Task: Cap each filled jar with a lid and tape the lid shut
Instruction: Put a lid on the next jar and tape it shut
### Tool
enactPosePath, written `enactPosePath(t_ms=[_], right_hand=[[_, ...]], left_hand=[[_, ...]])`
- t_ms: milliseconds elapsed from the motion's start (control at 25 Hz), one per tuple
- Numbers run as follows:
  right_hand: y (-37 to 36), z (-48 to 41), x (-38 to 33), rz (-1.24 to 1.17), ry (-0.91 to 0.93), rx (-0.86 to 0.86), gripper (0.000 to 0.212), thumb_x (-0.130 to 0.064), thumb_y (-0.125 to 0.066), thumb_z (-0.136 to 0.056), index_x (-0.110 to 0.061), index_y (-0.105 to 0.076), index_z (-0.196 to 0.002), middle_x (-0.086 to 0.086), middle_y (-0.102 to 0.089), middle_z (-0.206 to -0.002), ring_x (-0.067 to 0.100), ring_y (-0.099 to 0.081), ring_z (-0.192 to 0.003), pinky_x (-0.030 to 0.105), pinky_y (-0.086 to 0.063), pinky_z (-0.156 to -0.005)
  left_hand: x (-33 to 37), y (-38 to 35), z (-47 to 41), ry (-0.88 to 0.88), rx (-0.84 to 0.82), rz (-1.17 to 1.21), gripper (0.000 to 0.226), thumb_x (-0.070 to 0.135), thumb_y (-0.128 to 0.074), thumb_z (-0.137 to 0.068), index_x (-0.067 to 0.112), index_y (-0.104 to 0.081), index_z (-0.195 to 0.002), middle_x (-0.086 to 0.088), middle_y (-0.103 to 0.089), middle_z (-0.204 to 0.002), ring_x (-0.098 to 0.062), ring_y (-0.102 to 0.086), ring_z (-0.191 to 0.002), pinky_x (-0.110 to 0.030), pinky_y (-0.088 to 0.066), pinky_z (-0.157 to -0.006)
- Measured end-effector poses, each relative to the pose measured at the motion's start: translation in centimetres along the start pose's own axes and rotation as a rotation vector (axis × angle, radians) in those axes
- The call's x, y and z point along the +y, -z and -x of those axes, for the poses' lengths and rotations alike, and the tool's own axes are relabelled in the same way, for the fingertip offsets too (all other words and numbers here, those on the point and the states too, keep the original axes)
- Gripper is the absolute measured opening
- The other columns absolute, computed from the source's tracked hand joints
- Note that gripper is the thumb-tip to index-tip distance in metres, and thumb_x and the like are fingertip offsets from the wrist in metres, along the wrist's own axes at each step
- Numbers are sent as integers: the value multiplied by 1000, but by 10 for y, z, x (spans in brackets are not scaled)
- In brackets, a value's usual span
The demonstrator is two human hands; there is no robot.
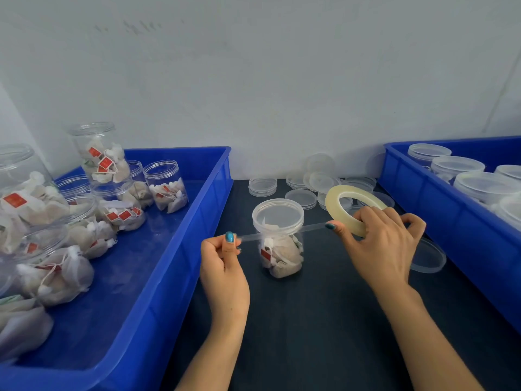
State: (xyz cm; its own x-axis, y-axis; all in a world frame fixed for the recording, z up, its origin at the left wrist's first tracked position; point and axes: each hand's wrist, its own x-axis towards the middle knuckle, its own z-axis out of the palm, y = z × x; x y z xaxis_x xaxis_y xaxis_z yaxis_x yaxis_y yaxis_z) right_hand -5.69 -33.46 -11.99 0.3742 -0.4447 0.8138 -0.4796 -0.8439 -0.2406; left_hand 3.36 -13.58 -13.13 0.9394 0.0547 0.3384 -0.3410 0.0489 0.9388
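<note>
Stretching tape (282, 232) before the capped jar (279, 238), the left hand (222, 261) is pinching its end, the right hand (377, 244) gripping the roll (338, 204); slack could wrinkle the seal.

No legible text – red tags (106, 163) on tea bags too blurred; nothing else.

Clear plastic jar (279, 244), glossy blue plastic bin (158, 263), matt dark tabletop (310, 320).

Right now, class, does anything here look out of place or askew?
One loose lid lies alone beside the right tray, apart from the other lids farther back. In the left tray, unlidded jars lie piled and tilted.
</note>
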Motion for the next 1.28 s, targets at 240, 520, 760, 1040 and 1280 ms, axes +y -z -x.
enactPosePath(t_ms=[240, 520, 760, 1040, 1280], right_hand=[[-3, 2, -5, -59, -47, -39, 58, -71, -38, -88, -19, -56, -72, -7, -55, -68, 21, -53, -72, 40, -26, -84], [-7, 3, -9, -120, -98, -90, 57, -70, -44, -89, -17, -58, -74, -4, -59, -69, 21, -52, -71, 42, -28, -85], [-7, 4, -13, -164, -130, -150, 54, -72, -40, -91, -22, -53, -74, -10, -54, -68, 17, -48, -70, 39, -24, -84], [-6, 4, -15, -189, -128, -161, 51, -69, -40, -87, -22, -52, -72, -10, -50, -64, 17, -46, -68, 41, -25, -84], [0, 3, -12, -190, -137, -188, 59, -72, -29, -91, -23, -56, -73, -19, -37, -62, 15, -46, -69, 39, -23, -84]], left_hand=[[-11, -16, -17, 33, -71, -19, 14, 27, -48, -102, 24, -51, -89, 15, -66, -92, 6, -65, -85, -19, -48, -77], [-19, -36, -29, 3, -212, -49, 15, 31, -40, -106, 31, -49, -95, 22, -62, -84, 13, -56, -75, -4, -42, -65], [-15, -47, -36, 48, -121, 54, 23, 8, -47, -103, 30, -51, -97, 14, -64, -91, 11, -61, -75, -9, -46, -67], [3, -41, -2, -55, -366, -2, 94, 83, -56, -72, 29, -36, -146, 34, -49, -128, 14, -47, -120, -1, -37, -89], [0, -39, -16, -13, -434, -72, 74, 46, -92, -56, 44, -49, -116, 29, -61, -110, 15, -54, -106, -3, -43, -80]])
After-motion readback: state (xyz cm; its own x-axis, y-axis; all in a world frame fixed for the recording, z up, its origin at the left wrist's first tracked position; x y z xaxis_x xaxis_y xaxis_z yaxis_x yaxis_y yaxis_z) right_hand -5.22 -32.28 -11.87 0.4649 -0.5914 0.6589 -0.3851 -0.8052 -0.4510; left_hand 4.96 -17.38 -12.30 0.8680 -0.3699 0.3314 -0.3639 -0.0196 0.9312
